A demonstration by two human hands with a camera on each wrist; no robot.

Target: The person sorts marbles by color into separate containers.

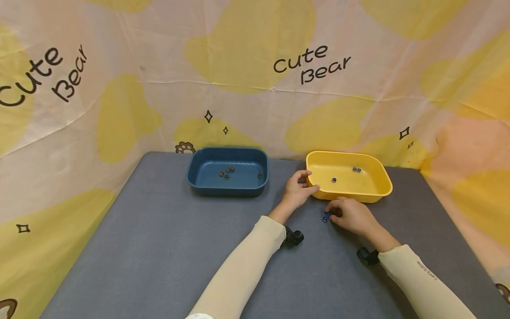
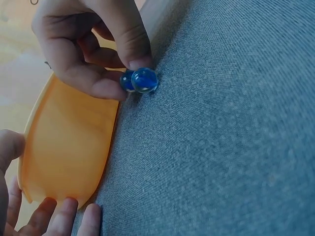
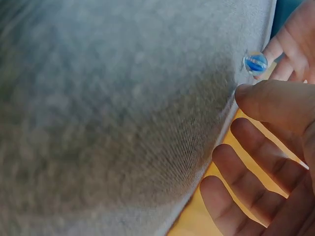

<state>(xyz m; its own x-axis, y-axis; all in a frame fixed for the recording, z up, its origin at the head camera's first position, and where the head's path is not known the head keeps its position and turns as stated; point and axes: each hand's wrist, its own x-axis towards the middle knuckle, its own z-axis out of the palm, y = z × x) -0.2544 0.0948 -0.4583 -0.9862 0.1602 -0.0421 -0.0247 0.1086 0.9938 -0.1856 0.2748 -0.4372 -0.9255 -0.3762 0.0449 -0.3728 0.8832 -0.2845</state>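
My left hand (image 1: 296, 194) grips the left end of the yellow tray (image 1: 349, 197), fingers and thumb at its rim. Close to the tray's front wall, my right hand (image 1: 352, 215) reaches down to a small cluster of blue glass marbles (image 1: 324, 219) on the table. In the left wrist view, the thumb and forefinger of the right hand (image 2: 118, 39) pinch at a blue marble (image 2: 127, 81), partly hidden behind another marble (image 2: 145, 80). The right wrist view shows one blue marble (image 3: 256, 64) just beyond the thumb. Several blue marbles (image 1: 334, 180) lie inside the yellow tray.
To the left, a dark blue tray (image 1: 227, 192) holds several brownish marbles (image 1: 227, 177). Both trays stand at the back of the grey table (image 1: 159, 248), against a patterned cloth backdrop (image 1: 247, 110). Each wrist carries a black camera (image 1: 295, 237).
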